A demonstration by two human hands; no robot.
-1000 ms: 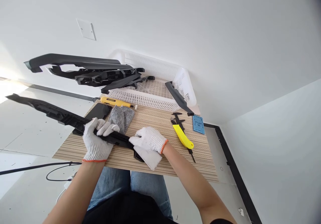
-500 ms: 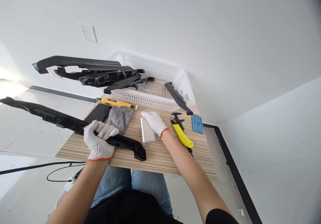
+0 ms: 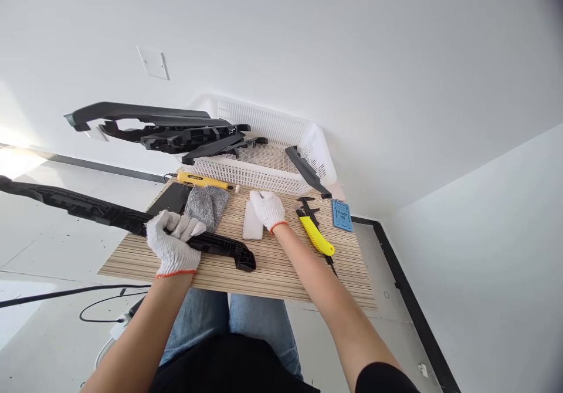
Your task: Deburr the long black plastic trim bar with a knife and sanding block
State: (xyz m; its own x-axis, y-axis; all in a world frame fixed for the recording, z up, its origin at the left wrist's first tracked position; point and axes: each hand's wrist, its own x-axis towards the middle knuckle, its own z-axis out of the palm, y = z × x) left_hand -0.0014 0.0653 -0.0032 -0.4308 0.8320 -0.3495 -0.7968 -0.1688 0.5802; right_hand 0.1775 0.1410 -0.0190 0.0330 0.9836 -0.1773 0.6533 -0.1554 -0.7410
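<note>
My left hand (image 3: pixel 173 241), in a white knit glove with an orange cuff, is closed around a long black plastic trim piece (image 3: pixel 220 246). The piece slants across the front left of the table, and its far end sticks out past the left edge. My right hand (image 3: pixel 268 210), gloved alike, is over the upper right corner of a white rectangular pad (image 3: pixel 253 223) lying flat on the table. Its fingers bend downward and their tips are hidden, so its grip does not show. A grey cloth (image 3: pixel 206 206) lies between the hands, beyond the trim piece.
A white plastic basket (image 3: pixel 246 172) stands at the back, with several black trim pieces (image 3: pixel 185 138) jutting out leftward. A yellow tool (image 3: pixel 202 180) lies before it. Rightward are a yellow-handled knife (image 3: pixel 317 236), a black caliper (image 3: pixel 310 208) and a blue card (image 3: pixel 342 215).
The white pad has gone from tilted to flat on the table. My right hand has shifted slightly toward its right side. My left hand keeps the trim piece; the view has moved a little.
</note>
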